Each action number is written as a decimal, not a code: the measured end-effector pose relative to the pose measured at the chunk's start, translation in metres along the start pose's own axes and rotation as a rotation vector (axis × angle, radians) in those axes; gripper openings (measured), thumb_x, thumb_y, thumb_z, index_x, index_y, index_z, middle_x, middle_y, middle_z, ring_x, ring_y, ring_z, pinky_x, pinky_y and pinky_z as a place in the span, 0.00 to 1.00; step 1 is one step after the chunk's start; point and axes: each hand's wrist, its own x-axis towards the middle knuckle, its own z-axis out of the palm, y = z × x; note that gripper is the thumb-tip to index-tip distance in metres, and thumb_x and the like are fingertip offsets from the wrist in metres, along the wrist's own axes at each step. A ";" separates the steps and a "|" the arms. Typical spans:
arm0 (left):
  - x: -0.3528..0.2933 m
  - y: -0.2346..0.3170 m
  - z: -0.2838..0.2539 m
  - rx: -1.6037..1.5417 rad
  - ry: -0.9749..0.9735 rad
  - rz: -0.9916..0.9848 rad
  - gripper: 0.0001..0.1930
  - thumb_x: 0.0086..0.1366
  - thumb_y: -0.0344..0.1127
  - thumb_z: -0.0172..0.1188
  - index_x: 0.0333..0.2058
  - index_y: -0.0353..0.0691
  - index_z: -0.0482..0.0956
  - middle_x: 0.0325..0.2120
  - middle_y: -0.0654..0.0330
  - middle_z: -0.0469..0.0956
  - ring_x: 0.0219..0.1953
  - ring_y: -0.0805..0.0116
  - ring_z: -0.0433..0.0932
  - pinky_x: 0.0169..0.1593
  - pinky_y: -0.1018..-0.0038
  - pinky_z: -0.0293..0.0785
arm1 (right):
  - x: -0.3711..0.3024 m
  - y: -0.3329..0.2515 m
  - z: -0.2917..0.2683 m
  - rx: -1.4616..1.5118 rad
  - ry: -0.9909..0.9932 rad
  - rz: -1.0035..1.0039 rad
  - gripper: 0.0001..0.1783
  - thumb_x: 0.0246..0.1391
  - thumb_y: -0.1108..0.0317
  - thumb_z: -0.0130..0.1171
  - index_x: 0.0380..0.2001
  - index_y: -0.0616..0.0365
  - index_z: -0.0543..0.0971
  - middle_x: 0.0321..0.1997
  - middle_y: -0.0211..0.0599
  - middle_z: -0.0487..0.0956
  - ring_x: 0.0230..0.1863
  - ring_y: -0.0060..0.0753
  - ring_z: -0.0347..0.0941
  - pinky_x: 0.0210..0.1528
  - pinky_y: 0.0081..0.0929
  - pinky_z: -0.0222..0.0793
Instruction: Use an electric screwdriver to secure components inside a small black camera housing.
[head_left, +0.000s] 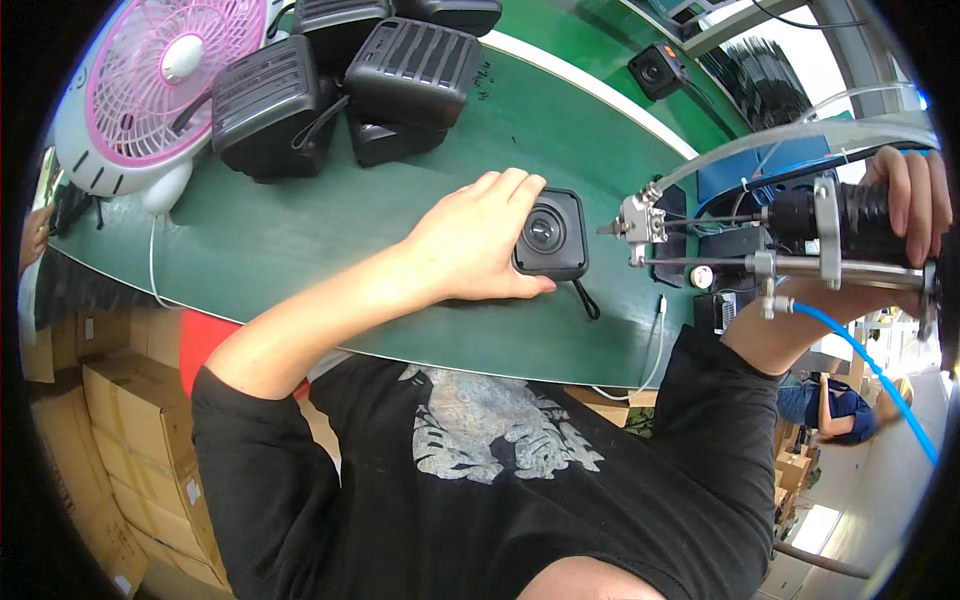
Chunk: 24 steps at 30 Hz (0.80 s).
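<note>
My left hand [470, 240] is closed round the left side of a small black square speaker [565, 225]. It lies on the green tabletop with its round cone facing up and a wrist strap [587, 300] trailing off its lower corner. Right of it, my right hand [908, 200] wraps its fingers round the black cylinder of a metal dispensing gun [828, 235]. The gun lies level above the table, its thin nozzle [610, 230] pointing left at the speaker, with a small gap between. My right palm and thumb are mostly hidden.
Several black ribbed speakers [415, 70] are stacked at the far left, beside a pink and white fan [180, 65]. A clear hose and a blue hose [850, 345] run from the gun. A white cable [658, 340] hangs over the front edge. Cardboard boxes [150, 420] stand lower left.
</note>
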 end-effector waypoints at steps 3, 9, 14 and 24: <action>0.005 0.002 0.003 0.003 -0.025 -0.017 0.46 0.45 0.55 0.73 0.55 0.26 0.65 0.48 0.47 0.70 0.51 0.49 0.72 0.56 0.62 0.72 | -0.016 0.006 0.014 -0.099 0.014 0.038 0.31 0.30 0.58 0.83 0.31 0.48 0.69 0.21 0.16 0.69 0.24 0.12 0.72 0.33 0.15 0.64; 0.002 0.003 0.002 0.014 -0.038 -0.042 0.46 0.45 0.55 0.74 0.55 0.27 0.64 0.48 0.47 0.70 0.52 0.50 0.72 0.56 0.62 0.73 | -0.006 0.027 0.042 0.066 -0.150 0.283 0.28 0.66 0.45 0.49 0.48 0.62 0.65 0.34 0.45 0.71 0.29 0.45 0.73 0.31 0.45 0.70; 0.003 0.003 0.002 0.001 -0.033 -0.047 0.46 0.45 0.54 0.74 0.55 0.27 0.65 0.48 0.48 0.70 0.51 0.50 0.72 0.55 0.61 0.73 | -0.018 0.041 0.047 -0.035 -0.150 0.260 0.27 0.66 0.46 0.50 0.49 0.63 0.68 0.32 0.44 0.71 0.25 0.41 0.72 0.26 0.43 0.68; 0.003 0.006 0.002 0.009 -0.007 -0.040 0.46 0.45 0.53 0.74 0.54 0.26 0.65 0.47 0.47 0.70 0.51 0.50 0.73 0.54 0.61 0.74 | -0.044 0.061 0.030 -0.210 -0.087 0.167 0.30 0.49 0.40 0.67 0.36 0.52 0.66 0.23 0.21 0.71 0.21 0.17 0.73 0.29 0.19 0.68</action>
